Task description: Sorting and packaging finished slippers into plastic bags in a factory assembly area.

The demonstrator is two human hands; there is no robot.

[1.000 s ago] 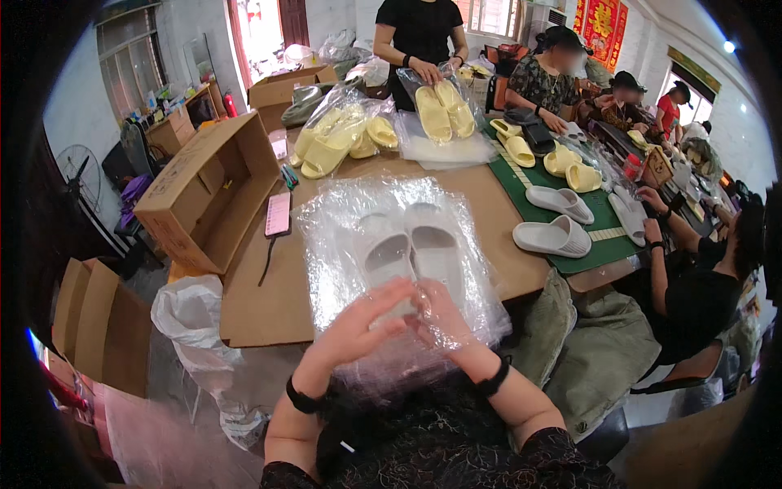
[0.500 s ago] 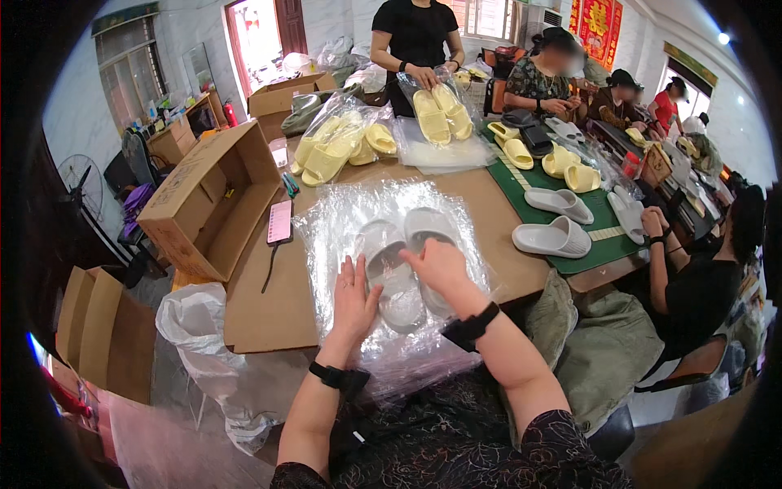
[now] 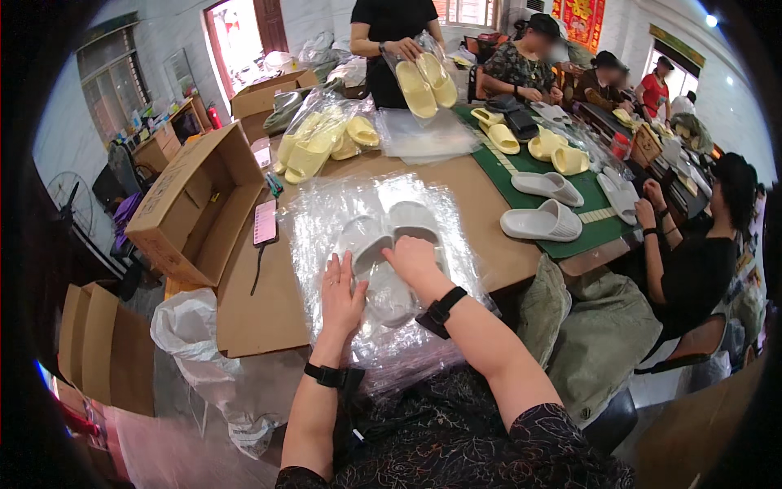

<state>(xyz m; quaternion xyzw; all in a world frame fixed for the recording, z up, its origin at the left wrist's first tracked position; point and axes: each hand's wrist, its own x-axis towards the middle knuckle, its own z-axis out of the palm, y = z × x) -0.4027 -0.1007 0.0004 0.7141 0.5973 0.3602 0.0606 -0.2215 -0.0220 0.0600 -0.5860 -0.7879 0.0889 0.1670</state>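
Observation:
A pair of light grey slide slippers (image 3: 414, 215) lies on a stack of clear plastic bags (image 3: 314, 236) at the table edge in front of me. Whether the slippers are inside the top bag or on it, I cannot tell. My left hand (image 3: 342, 300) rests flat, fingers stretched, against the outer side of the left slipper. Curled over the strap area of the right slipper is my right hand (image 3: 414, 262), its thumb toward the left slipper. The tips of its fingers are hidden. Both wrists wear black bands.
An open cardboard box (image 3: 195, 204) and a pink-screened phone (image 3: 265, 222) are at the left. Bagged yellow slippers (image 3: 314, 147) lie farther back. Grey slippers (image 3: 542, 220) sit on a green mat (image 3: 521, 196) at the right. Across the table, a person (image 3: 395, 49) holds bagged yellow slippers; others sit at the right.
My right hand's fingers have curled further over the right slipper. My left hand stays beside the left slipper. The person opposite has lifted the bagged yellow slippers higher. The whole view has shifted slightly.

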